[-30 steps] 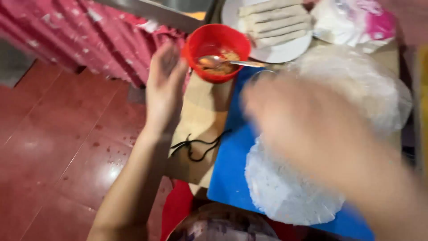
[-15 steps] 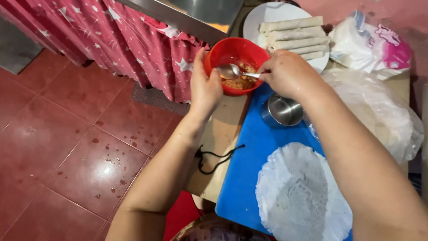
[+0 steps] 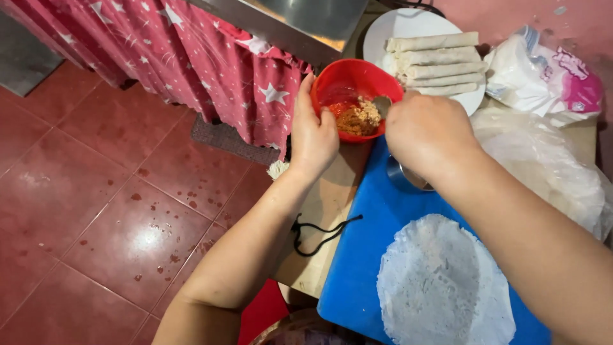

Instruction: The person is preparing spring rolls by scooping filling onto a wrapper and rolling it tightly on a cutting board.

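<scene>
Surface: our blue cutting board (image 3: pixel 364 255) bears a round wrapper (image 3: pixel 440 284).
Left hand (image 3: pixel 313 137): we grip the red bowl (image 3: pixel 355 83).
Right hand (image 3: pixel 424 131): clenched on a spoon (image 3: pixel 382 105).

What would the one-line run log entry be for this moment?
left hand: steadies red bowl by its rim | right hand: holds spoon in the filling | round wrapper: flat on blue board | rolls: stacked on white plate
</scene>
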